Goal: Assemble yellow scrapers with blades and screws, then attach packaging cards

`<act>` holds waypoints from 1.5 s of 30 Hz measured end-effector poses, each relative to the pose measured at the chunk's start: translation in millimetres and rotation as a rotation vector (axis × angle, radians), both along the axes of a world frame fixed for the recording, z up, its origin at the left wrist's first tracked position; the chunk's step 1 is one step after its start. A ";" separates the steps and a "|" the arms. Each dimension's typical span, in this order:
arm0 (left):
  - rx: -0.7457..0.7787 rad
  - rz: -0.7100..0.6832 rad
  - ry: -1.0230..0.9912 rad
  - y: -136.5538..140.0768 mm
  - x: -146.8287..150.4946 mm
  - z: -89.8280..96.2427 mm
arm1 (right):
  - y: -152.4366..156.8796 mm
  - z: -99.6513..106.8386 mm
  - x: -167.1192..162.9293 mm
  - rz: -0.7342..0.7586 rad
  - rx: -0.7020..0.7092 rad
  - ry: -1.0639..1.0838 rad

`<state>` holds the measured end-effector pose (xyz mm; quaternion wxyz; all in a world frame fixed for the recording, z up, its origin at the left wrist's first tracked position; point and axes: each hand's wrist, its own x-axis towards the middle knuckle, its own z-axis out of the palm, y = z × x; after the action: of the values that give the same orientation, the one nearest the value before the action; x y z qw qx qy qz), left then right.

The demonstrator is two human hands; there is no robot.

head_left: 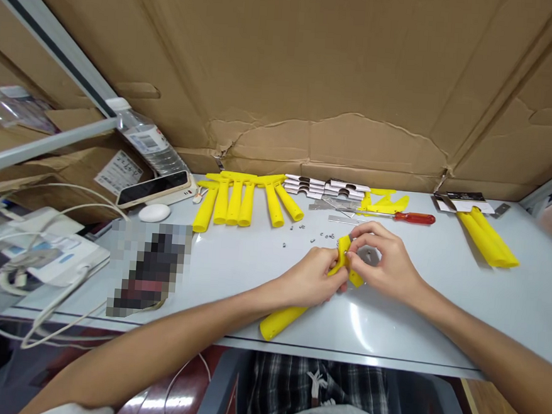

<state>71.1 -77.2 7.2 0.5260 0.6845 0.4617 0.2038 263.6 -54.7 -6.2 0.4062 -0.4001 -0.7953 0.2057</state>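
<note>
My left hand [319, 274] is closed around a yellow plastic T-shaped scraper handle [283, 321], its round grip slanting down to the table's front edge. The thumb and fingers of my right hand [382, 257] pinch at the scraper's head, where a small shiny piece like a screw shows at the fingertips. The fingers partly hide the head. Several loose screws [313, 240] lie just beyond my left hand. Behind my hands rest flat metal blades [344, 220], yellow plastic plates [389, 205] and a screwdriver [421, 218] with a red handle.
Several yellow handles [234, 203] lie in a row at the back, beside stacked white cards [304, 186]. To the right are carded yellow scrapers [488, 239]. A phone [153, 188], a water bottle [151, 140] and white cables [47, 304] are on the left. Cardboard [313, 77] walls the back.
</note>
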 end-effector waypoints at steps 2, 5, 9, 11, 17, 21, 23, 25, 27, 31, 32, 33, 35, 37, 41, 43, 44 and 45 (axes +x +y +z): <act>-0.002 -0.002 -0.003 0.2 -0.1 -0.5 | -0.4 0.2 -0.7 -0.011 -0.001 0.006; -0.011 -0.009 -0.006 0.6 -0.1 -1.4 | -0.6 0.3 -1.7 -0.025 0.002 0.014; -0.067 -0.003 -0.029 1.9 1.2 -0.4 | 0.2 -1.2 -2.6 -0.032 0.001 0.018; -0.121 0.005 -0.048 3.8 2.0 0.3 | 0.9 -2.9 -3.1 -0.032 0.008 0.014; -0.284 0.035 -0.135 12.2 0.8 -3.3 | 1.7 -6.3 -5.2 -0.030 0.031 0.003; -0.359 0.062 -0.242 12.8 0.0 -5.5 | 2.8 -7.0 -3.3 -0.038 -0.037 0.020; -0.377 0.078 -0.300 12.2 0.7 -5.2 | 4.6 -8.2 -1.3 -0.036 -0.193 0.069; -0.384 0.122 -0.353 12.2 1.8 -3.9 | 6.5 -9.4 0.7 -0.020 -0.351 0.139; -0.371 0.184 -0.433 12.8 2.7 -1.5 | 7.6 -9.9 1.8 -0.007 -0.411 0.184; -0.316 0.250 -0.553 13.3 3.2 3.9 | 6.1 -6.6 1.9 -0.028 -0.240 0.142; -0.303 0.258 -0.558 13.2 3.2 4.8 | 5.4 -5.2 1.7 -0.039 -0.196 0.124; -0.290 0.268 -0.559 13.0 3.0 5.5 | 4.9 -3.8 1.7 -0.050 -0.165 0.107; -0.267 0.288 -0.556 12.8 2.8 6.2 | 4.4 -1.3 1.9 -0.072 -0.137 0.084; -0.255 0.297 -0.550 12.8 2.6 6.1 | 4.5 0.5 2.6 -0.076 -0.147 0.075; -0.239 0.286 -0.545 12.8 3.1 4.9 | 4.9 3.2 4.0 0.067 -0.448 0.159; -0.230 0.277 -0.549 12.7 3.4 4.0 | 4.5 5.3 4.2 0.154 -0.621 0.231; -0.228 0.275 -0.550 12.8 3.3 3.7 | 4.2 6.5 4.1 0.177 -0.675 0.267; -0.230 0.273 -0.548 12.9 3.1 3.4 | 3.9 7.8 3.7 0.187 -0.707 0.300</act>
<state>74.3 -64.3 10.7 0.6723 0.4722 0.4105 0.3957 267.3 -50.8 1.6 0.3345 -0.4068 -0.6402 0.5593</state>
